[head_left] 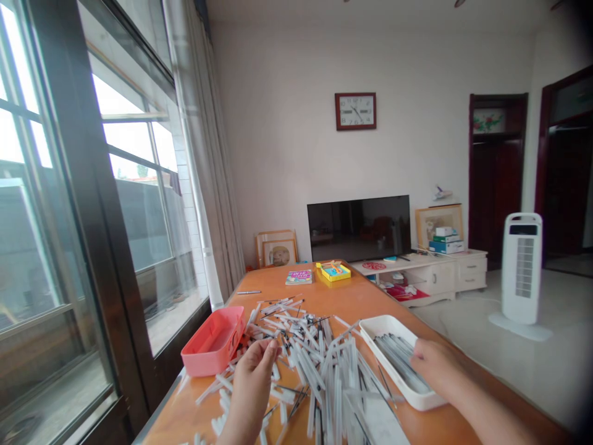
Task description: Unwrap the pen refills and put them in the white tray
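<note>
My left hand (254, 366) is over the near left of the pile with thumb and fingertips pinched together. What they hold, if anything, is too small to make out. My right hand (435, 364) is at the right rim of a white tray (370, 330), its fingers curled and partly hidden. The tray holds a bundle of thin grey pen refills (401, 358). Between my hands spreads a heap of whitish translucent pen tubes (340, 377), with dark thin rods and small pale caps mixed in. A pink plastic box (204, 364) stands left of the heap.
Farther along the wooden table (269, 290) lie a pen (249, 292), a purple booklet (299, 277) and a yellow box (334, 272). A window (139, 185) borders the left side. Beyond are a television (359, 228), a low white cabinet (440, 278) and a white tower fan (522, 272).
</note>
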A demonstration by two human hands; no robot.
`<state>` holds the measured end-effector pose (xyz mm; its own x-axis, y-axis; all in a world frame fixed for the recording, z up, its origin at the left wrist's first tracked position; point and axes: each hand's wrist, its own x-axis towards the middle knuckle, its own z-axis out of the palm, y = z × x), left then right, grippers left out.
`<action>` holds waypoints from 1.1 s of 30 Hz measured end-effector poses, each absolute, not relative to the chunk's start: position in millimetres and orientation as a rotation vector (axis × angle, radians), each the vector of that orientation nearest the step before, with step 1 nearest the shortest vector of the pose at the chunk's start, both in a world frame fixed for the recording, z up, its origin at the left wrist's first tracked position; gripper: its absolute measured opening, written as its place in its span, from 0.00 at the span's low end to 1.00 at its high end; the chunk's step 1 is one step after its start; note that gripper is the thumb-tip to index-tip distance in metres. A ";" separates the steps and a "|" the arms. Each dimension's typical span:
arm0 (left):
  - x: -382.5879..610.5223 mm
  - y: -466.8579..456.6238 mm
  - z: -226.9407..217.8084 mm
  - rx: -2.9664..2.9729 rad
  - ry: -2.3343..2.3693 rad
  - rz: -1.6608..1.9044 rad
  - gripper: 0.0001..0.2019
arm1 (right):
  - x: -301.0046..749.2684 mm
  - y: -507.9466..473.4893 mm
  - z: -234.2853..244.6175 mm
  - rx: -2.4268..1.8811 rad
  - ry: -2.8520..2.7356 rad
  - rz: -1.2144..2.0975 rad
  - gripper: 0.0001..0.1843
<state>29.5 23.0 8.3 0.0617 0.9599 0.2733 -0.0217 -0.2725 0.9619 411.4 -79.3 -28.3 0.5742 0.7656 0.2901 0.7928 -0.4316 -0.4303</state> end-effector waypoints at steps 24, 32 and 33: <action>-3.3 30.1 -6.8 1.461 1.158 1.526 0.25 | 386.8 -80.1 -2.0 -2.492 -1.307 0.130 0.14; -6.7 21.7 -10.9 1.590 1.161 1.475 0.21 | 386.4 -83.6 -4.0 -2.309 -1.336 0.028 0.21; -6.2 19.0 -8.2 1.590 1.150 1.471 0.21 | 383.2 -83.6 -3.7 -2.262 -1.351 -0.002 0.20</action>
